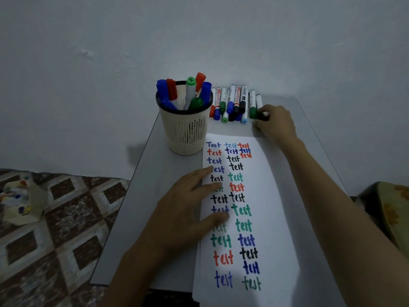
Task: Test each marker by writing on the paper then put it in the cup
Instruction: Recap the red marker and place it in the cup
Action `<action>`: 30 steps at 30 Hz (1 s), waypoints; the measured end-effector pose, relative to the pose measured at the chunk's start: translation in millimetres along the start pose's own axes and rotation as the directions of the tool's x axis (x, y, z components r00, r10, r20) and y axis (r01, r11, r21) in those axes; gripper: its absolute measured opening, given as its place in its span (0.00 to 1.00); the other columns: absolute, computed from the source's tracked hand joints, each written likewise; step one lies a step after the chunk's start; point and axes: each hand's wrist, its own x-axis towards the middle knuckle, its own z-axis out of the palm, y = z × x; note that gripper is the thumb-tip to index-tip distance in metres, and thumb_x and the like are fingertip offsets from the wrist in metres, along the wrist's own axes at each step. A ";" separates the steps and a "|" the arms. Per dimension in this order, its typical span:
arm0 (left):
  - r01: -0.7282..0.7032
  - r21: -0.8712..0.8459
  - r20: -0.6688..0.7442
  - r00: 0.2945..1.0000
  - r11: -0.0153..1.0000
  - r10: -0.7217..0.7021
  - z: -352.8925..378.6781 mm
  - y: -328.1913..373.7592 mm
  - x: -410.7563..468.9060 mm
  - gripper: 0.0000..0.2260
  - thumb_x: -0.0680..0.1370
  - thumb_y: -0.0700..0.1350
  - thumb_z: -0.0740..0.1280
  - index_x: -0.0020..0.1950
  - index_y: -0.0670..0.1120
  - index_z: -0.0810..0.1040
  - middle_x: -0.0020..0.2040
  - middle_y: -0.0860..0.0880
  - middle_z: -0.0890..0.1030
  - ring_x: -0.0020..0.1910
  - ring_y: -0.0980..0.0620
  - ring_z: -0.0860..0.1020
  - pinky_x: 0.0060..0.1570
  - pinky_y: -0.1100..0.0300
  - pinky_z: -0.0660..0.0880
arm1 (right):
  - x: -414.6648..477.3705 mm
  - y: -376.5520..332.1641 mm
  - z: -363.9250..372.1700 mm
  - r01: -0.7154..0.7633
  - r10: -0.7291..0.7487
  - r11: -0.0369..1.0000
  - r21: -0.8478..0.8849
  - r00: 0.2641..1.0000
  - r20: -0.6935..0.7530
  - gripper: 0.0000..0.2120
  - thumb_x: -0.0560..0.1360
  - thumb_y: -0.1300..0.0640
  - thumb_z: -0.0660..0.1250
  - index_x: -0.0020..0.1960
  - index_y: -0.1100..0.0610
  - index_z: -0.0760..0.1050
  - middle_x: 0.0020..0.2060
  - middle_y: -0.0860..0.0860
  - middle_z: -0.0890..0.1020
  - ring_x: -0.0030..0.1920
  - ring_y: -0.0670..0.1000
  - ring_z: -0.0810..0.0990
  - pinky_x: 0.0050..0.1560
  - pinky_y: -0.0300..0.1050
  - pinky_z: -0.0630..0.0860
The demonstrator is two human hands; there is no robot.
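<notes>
Nearest me is the white paper (283, 229), lying lengthwise on the grey surface (152, 207) and reaching past its front edge. On it I read two long columns and a short third one of the word "test", in blue, red, black and green.

My left hand (188, 204) lies flat on the paper's left edge. Its fingers (205, 188) are straight and spread, covering parts of several words in the left column and grasping nothing.

My right hand (276, 122) is stretched out beyond the paper's far end. There its fingers (264, 113) are curled round the cap end of a black-capped marker (259, 101). That one is the rightmost in a row of markers (231, 103) lying side by side at the foot of the wall (199, 29), and a green-capped marker (252, 104) lies just left of it.

The cream slotted cup (186, 134) stands upright just beside the paper's far left corner, left of the row. It holds a bunch of markers (190, 91) with blue, red and green caps sticking out above its dark rim.

A patterned tiled floor (55, 218) shows down to my left.
</notes>
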 end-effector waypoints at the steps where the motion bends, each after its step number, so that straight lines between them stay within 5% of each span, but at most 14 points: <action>1: -0.002 -0.002 -0.002 1.000 1.000 0.002 -0.1 -0.3 0.2 0.30 0.69 0.67 0.64 0.68 0.58 0.70 0.70 0.66 0.59 0.69 0.67 0.56 0.64 0.69 0.54 | -1.7 1.0 1.7 0.015 -0.014 1.000 0.015 0.998 -0.058 0.13 0.75 0.59 0.68 0.59 0.56 0.78 0.56 0.60 0.79 0.55 0.60 0.77 0.47 0.44 0.70; 5: -0.008 0.000 -0.008 1.000 1.000 0.008 0.5 -2.7 0.3 0.32 0.68 0.70 0.61 0.68 0.58 0.71 0.69 0.67 0.59 0.68 0.69 0.56 0.62 0.73 0.53 | -10.1 2.6 -1.5 -0.032 0.066 0.985 0.169 0.978 -0.199 0.06 0.70 0.62 0.71 0.48 0.59 0.80 0.47 0.57 0.81 0.45 0.55 0.79 0.41 0.41 0.70; 7: -0.012 0.004 -0.009 1.000 1.000 0.012 0.7 -3.2 -0.2 0.32 0.68 0.70 0.60 0.68 0.58 0.70 0.69 0.68 0.59 0.68 0.70 0.55 0.62 0.74 0.52 | -11.1 3.6 -8.1 -0.144 0.244 0.890 0.433 0.952 -0.185 0.07 0.69 0.62 0.70 0.47 0.60 0.79 0.46 0.57 0.82 0.40 0.52 0.79 0.36 0.43 0.74; 9: -0.018 0.010 -0.017 1.000 1.000 0.018 1.2 -3.4 -0.9 0.31 0.68 0.70 0.59 0.68 0.58 0.70 0.69 0.68 0.59 0.68 0.71 0.55 0.61 0.77 0.51 | -19.5 -1.5 -20.9 -0.275 0.387 0.557 0.784 0.921 0.049 0.07 0.71 0.64 0.69 0.49 0.62 0.77 0.45 0.60 0.82 0.35 0.52 0.79 0.34 0.43 0.78; 11: -0.013 -0.004 -0.032 0.999 1.000 0.012 1.9 -3.4 -0.5 0.30 0.70 0.69 0.59 0.68 0.57 0.71 0.68 0.68 0.60 0.67 0.71 0.56 0.60 0.77 0.52 | -36.8 -11.4 -32.9 -0.379 0.302 0.132 0.916 0.895 0.327 0.04 0.73 0.67 0.66 0.47 0.66 0.75 0.42 0.60 0.81 0.34 0.52 0.80 0.33 0.40 0.80; 13: -0.010 -0.039 -0.057 0.998 0.999 0.008 2.3 -2.5 0.8 0.29 0.71 0.67 0.58 0.68 0.55 0.71 0.68 0.67 0.62 0.67 0.70 0.58 0.62 0.73 0.57 | -58.5 -21.5 -39.0 -0.458 0.157 -0.026 0.888 0.876 0.456 0.03 0.74 0.69 0.65 0.47 0.65 0.75 0.40 0.59 0.82 0.38 0.54 0.83 0.36 0.42 0.82; 16: -0.017 -0.122 -0.111 0.994 0.992 0.003 0.6 0.2 1.6 0.26 0.73 0.65 0.59 0.68 0.56 0.69 0.67 0.64 0.67 0.67 0.67 0.64 0.64 0.65 0.66 | -95.0 -37.7 -40.7 -0.530 0.007 0.137 0.837 0.845 0.534 0.09 0.73 0.69 0.65 0.53 0.63 0.74 0.40 0.57 0.84 0.37 0.52 0.84 0.36 0.44 0.83; 19: -0.013 -0.235 -0.172 0.985 0.972 -0.029 -2.3 5.0 0.4 0.25 0.73 0.64 0.62 0.69 0.62 0.65 0.64 0.66 0.70 0.64 0.67 0.69 0.60 0.68 0.70 | -133.6 -49.0 -36.6 -0.563 -0.155 0.242 0.790 0.781 0.604 0.14 0.69 0.68 0.67 0.54 0.65 0.74 0.43 0.60 0.83 0.36 0.51 0.84 0.32 0.39 0.81; 23: -0.100 -0.232 -0.276 0.961 0.968 0.033 -4.4 10.3 0.0 0.22 0.75 0.57 0.63 0.67 0.52 0.71 0.60 0.57 0.76 0.59 0.61 0.75 0.55 0.64 0.74 | -174.1 -58.5 -30.5 -0.409 -0.250 0.468 0.783 0.789 0.561 0.14 0.68 0.61 0.72 0.51 0.67 0.79 0.46 0.63 0.84 0.45 0.58 0.84 0.47 0.46 0.82; 30: -0.255 -0.027 -0.217 0.945 0.967 0.243 -1.4 21.0 0.6 0.14 0.78 0.50 0.61 0.59 0.44 0.76 0.49 0.51 0.78 0.48 0.57 0.76 0.47 0.66 0.73 | -205.1 -55.8 -37.1 -0.220 -0.139 0.402 0.889 0.945 0.296 0.10 0.66 0.60 0.73 0.42 0.66 0.77 0.31 0.56 0.82 0.26 0.51 0.76 0.25 0.40 0.73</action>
